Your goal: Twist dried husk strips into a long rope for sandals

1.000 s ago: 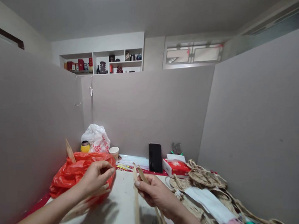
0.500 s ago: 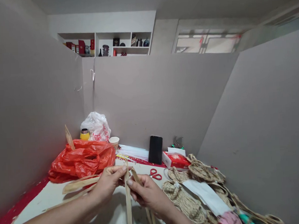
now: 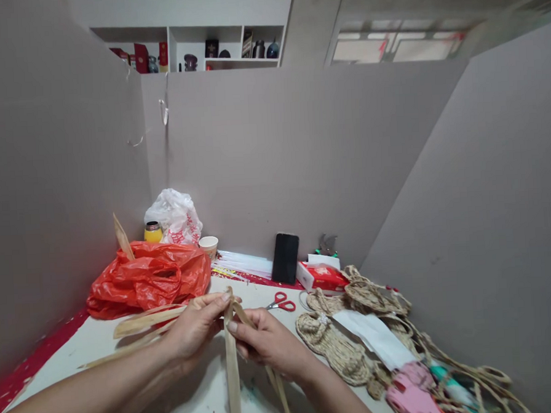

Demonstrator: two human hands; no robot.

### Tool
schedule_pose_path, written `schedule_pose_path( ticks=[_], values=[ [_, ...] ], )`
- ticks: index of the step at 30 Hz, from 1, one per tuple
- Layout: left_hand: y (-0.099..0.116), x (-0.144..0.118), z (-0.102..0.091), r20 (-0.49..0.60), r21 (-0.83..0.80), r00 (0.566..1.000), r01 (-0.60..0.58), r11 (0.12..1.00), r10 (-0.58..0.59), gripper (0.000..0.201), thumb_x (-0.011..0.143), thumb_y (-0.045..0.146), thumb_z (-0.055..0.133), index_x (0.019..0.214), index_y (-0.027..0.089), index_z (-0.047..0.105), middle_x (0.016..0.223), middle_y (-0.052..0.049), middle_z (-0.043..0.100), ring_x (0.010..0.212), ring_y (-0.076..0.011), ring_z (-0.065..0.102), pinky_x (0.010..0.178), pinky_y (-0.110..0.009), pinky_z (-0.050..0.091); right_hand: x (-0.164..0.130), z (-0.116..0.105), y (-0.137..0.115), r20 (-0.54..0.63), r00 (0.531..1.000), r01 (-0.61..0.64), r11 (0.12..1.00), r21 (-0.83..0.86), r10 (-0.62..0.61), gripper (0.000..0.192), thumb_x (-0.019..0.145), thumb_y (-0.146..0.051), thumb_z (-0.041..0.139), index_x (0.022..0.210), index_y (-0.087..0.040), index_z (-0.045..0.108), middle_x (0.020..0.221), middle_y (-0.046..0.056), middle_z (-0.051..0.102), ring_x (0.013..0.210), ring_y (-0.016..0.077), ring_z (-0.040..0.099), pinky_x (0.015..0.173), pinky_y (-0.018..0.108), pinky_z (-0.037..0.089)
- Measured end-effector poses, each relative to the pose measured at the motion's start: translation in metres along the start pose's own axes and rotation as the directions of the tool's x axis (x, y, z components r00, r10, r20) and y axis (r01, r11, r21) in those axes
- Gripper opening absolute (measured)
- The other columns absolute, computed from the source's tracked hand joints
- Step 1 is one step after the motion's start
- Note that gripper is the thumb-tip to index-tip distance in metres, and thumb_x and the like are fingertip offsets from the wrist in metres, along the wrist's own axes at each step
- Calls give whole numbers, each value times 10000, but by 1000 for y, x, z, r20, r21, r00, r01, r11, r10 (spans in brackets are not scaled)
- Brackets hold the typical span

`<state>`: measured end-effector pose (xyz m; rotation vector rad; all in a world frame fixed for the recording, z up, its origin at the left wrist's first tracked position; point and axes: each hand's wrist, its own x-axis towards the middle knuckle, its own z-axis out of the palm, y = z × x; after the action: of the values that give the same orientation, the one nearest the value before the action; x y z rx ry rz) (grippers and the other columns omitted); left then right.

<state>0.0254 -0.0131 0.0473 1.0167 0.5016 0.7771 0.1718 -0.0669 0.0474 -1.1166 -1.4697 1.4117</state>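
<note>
Between both hands are flat, pale tan strips of dried plant fibre (image 3: 233, 369), hanging down over the table. My left hand (image 3: 206, 318) pinches their upper ends between thumb and fingers, where the strips fold over. Just right of it, my right hand (image 3: 263, 341) is closed, its thumb pressed on the long front strip. Another strip passes through the right hand and trails below it. Beside my left forearm lie more loose fibre strips (image 3: 147, 324), partly under the red plastic bag (image 3: 154, 277).
Red-handled scissors (image 3: 283, 302) lie beyond my right hand. A black phone (image 3: 285, 258) leans on the partition next to a red box (image 3: 325, 276). Braided straw pieces (image 3: 338, 351) and a pink tool (image 3: 412, 391) crowd the right. A paper cup (image 3: 208, 246) stands behind the red bag.
The head view has tipped downward, so the background sits higher. The upright strip end above my left thumb is now shorter and folded over. Both hands keep their hold.
</note>
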Motion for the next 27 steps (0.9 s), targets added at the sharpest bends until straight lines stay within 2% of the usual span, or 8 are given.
schedule_pose_path(
  ticks=[8, 13, 16, 18, 20, 21, 23, 27],
  values=[
    [6, -2, 3, -47, -16, 999, 23, 1000, -24, 394, 688, 441, 711, 933, 136, 665, 700, -27, 640, 608, -115, 553, 614, -223, 393, -2, 7, -4, 61, 998, 27, 999, 28, -29, 461, 776, -553, 572, 559, -164, 455, 457, -72, 400, 372, 31, 250, 389, 197, 165],
    [7, -3, 3, 5, 35, 999, -33, 999, 33, 333, 718, 450, 676, 724, 120, 627, 588, 2, 555, 517, -88, 491, 543, -211, 371, -3, 9, -6, 2, 999, 47, 998, -41, -47, 462, 801, -555, 541, 601, -139, 546, 469, -52, 451, 381, 36, 273, 399, 193, 186],
    [11, -2, 3, 9, 66, 1000, -27, 997, 26, 341, 726, 460, 661, 789, 127, 623, 586, 30, 492, 486, -72, 448, 510, -207, 370, -1, 0, -5, -162, 984, 64, 996, -63, -74, 489, 820, -570, 500, 654, -123, 610, 454, -40, 469, 385, 48, 298, 402, 194, 203],
    [14, -2, 2, -9, 77, 1000, -6, 997, 7, 339, 730, 455, 659, 826, 132, 615, 557, 58, 421, 450, -52, 388, 466, -188, 345, 0, -7, -4, -344, 930, 133, 991, -23, -132, 445, 805, -551, 539, 677, -130, 607, 462, -51, 455, 390, 51, 292, 402, 195, 211],
    [16, -3, 2, 33, 82, 998, 42, 996, -45, 328, 744, 459, 643, 819, 144, 593, 527, 86, 342, 387, -25, 255, 383, -164, 224, 1, -12, -4, -450, 877, 201, 979, 22, -169, 361, 748, -493, 645, 817, -139, 630, 526, -63, 464, 406, 49, 292, 407, 194, 228],
    [16, -4, 2, 75, 93, 994, 68, 993, -75, 321, 753, 463, 632, 790, 150, 575, 517, 94, 313, 374, -18, 191, 365, -165, 153, 1, -13, -5, -456, 873, 213, 976, 37, -173, 375, 708, -456, 699, 912, -146, 637, 570, -64, 476, 420, 47, 302, 415, 193, 241],
    [14, -7, 2, 143, 127, 982, 107, 986, -125, 324, 765, 469, 618, 729, 159, 533, 506, 100, 286, 375, -16, 133, 366, -180, 74, 0, -11, -7, -402, 901, 195, 980, 38, -164, 456, 651, -388, 763, 1027, -159, 648, 625, -61, 489, 453, 47, 329, 443, 194, 278],
    [12, -10, 3, 185, 166, 973, 111, 980, -141, 310, 784, 459, 594, 715, 172, 497, 485, 108, 241, 390, -28, 124, 377, -194, 69, -2, -5, -11, -334, 927, 167, 985, -41, -171, 324, 658, -348, 759, 917, -155, 727, 604, -38, 544, 546, 83, 443, 564, 226, 381]
  ],
)
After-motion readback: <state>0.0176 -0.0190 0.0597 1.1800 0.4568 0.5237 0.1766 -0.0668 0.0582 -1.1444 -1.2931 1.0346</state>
